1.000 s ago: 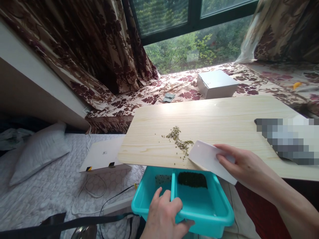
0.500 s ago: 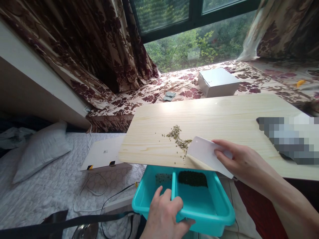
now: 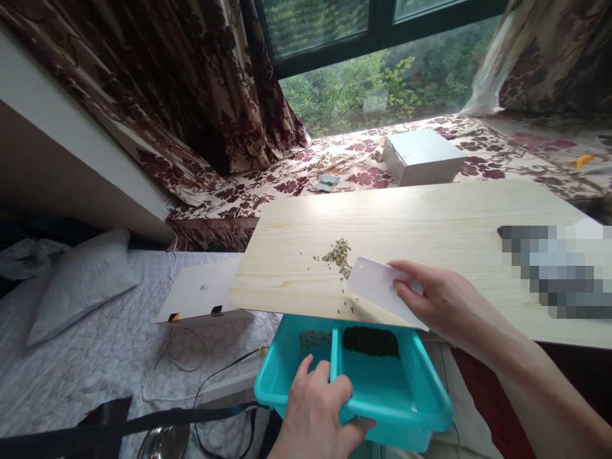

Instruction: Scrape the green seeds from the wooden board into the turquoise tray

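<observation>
My right hand [image 3: 433, 296] pinches a stiff white card [image 3: 375, 280], whose left edge is against a scattered pile of small greenish-brown seeds [image 3: 338, 255] on the wooden tabletop. A few loose seeds lie nearer the table's front edge. Below that edge is a turquoise two-compartment bin [image 3: 430, 382]. My left hand [image 3: 318, 408] is closed on the bin's near rim, by the divider, with its fingers reaching over. Dark green grains [image 3: 370, 342] lie at the far end of the right compartment. In the left compartment is a thin scatter of small grains [image 3: 314, 341], partly behind my hand.
The pale wooden table [image 3: 430, 217] carries a blurred-out dark object [image 3: 554, 268] at right. Behind it, a silver box [image 3: 423, 156] and a grey-green cloth [image 3: 327, 183] sit on the floral sill. A white box [image 3: 201, 290], cables and a pillow [image 3: 86, 277] lie on the bed.
My right hand has moved the card left across the tabletop, and the seed pile's near-right part has shrunk. My left hand stays on the bin.
</observation>
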{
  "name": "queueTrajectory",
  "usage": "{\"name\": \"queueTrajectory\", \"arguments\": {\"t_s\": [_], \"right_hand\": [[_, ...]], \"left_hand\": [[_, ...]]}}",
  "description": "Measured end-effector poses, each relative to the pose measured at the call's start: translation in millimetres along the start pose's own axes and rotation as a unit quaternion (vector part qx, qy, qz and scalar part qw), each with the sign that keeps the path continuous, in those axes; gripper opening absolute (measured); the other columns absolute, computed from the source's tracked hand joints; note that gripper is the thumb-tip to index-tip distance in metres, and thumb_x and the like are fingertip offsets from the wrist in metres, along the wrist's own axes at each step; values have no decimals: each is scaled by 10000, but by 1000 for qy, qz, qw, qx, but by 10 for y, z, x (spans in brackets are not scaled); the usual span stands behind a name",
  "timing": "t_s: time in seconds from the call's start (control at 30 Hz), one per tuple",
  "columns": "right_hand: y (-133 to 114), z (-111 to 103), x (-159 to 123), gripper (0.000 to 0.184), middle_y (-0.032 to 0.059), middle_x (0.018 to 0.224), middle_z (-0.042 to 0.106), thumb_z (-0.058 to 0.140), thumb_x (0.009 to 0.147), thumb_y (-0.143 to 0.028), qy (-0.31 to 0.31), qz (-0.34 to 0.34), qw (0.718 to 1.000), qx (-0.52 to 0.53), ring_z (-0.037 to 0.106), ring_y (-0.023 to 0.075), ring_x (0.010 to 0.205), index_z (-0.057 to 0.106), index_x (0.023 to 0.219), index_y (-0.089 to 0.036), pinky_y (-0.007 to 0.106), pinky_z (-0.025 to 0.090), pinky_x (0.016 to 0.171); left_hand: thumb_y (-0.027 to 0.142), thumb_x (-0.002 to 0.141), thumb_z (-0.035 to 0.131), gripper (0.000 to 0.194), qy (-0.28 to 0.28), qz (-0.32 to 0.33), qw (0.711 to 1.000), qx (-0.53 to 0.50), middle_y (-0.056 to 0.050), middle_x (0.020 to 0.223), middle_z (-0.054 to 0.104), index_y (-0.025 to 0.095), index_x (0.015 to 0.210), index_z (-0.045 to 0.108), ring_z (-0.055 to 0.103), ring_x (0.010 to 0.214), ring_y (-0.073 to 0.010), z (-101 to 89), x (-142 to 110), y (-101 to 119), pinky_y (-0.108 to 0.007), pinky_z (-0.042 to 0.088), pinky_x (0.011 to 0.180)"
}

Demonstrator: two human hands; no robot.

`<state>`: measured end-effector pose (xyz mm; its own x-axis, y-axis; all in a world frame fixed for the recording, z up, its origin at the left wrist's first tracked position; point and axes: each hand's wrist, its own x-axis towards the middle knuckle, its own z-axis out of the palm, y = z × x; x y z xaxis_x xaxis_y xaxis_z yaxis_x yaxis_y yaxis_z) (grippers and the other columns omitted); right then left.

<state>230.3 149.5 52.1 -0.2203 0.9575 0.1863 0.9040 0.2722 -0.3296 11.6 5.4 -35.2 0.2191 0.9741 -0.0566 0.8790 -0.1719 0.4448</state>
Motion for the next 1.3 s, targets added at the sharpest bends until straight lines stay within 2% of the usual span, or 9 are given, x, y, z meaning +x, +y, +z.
{"name": "queueTrajectory", "arguments": {"t_s": [0.23, 0.47, 0.63, 0.83, 1.0, 1.17, 1.3], "right_hand": [[-85, 11, 45, 338, 43, 835, 821, 533, 859, -227, -44, -37, 998, -17, 763, 239, 711, 778, 1091, -252, 280, 474, 562], [8, -32, -115, 324, 47, 856, 824, 552, 855, -224, -26, -57, 998, -20, 769, 256, 702, 777, 1089, -239, 298, 505, 549], [-3, -49, -173, 329, 30, 855, 824, 539, 863, -220, -37, -74, 996, 14, 767, 233, 696, 770, 1095, -249, 285, 519, 554], [-61, -18, -91, 319, 47, 867, 824, 534, 865, -218, -21, -66, 998, -16, 759, 234, 680, 771, 1078, -241, 280, 489, 530], [-126, -4, -104, 321, 17, 858, 824, 548, 852, -178, -37, -109, 993, 10, 756, 211, 677, 769, 1067, -269, 267, 495, 549], [-195, -7, -96, 334, 35, 928, 826, 532, 852, -147, -37, -120, 992, -1, 766, 223, 722, 765, 1070, -245, 278, 512, 562], [-80, -75, -112, 333, 37, 919, 826, 514, 870, -181, -31, -128, 991, 25, 770, 234, 735, 766, 1074, -258, 298, 538, 583]], "left_hand": [[331, 662, 908, 319, -19, 8, 1000, -1, 14, 778, 594, 225, 723, 614, 651, 809, -219, -107, 10, -20, -564, 457, 1073], [270, 596, 916, 359, 24, -5, 1000, 3, 36, 726, 537, 227, 676, 569, 622, 764, -208, -48, -27, -65, -559, 470, 1056], [241, 613, 893, 349, 33, -8, 999, -1, 43, 727, 525, 235, 681, 551, 605, 767, -205, -65, -49, -77, -550, 461, 1067], [212, 613, 890, 352, 23, -18, 1000, 7, 47, 725, 515, 232, 678, 545, 599, 766, -198, -144, -48, -55, -532, 463, 1071], [220, 627, 897, 341, 23, -25, 999, 5, 47, 732, 517, 230, 687, 561, 601, 773, -193, -157, -72, -62, -525, 449, 1089], [229, 648, 896, 325, 10, -30, 999, 8, 39, 740, 533, 224, 696, 575, 614, 784, -198, -188, -71, -68, -528, 448, 1092], [238, 655, 891, 317, 8, -28, 999, 15, 40, 736, 529, 225, 696, 577, 613, 778, -200, -181, -69, -64, -536, 451, 1086]]}}
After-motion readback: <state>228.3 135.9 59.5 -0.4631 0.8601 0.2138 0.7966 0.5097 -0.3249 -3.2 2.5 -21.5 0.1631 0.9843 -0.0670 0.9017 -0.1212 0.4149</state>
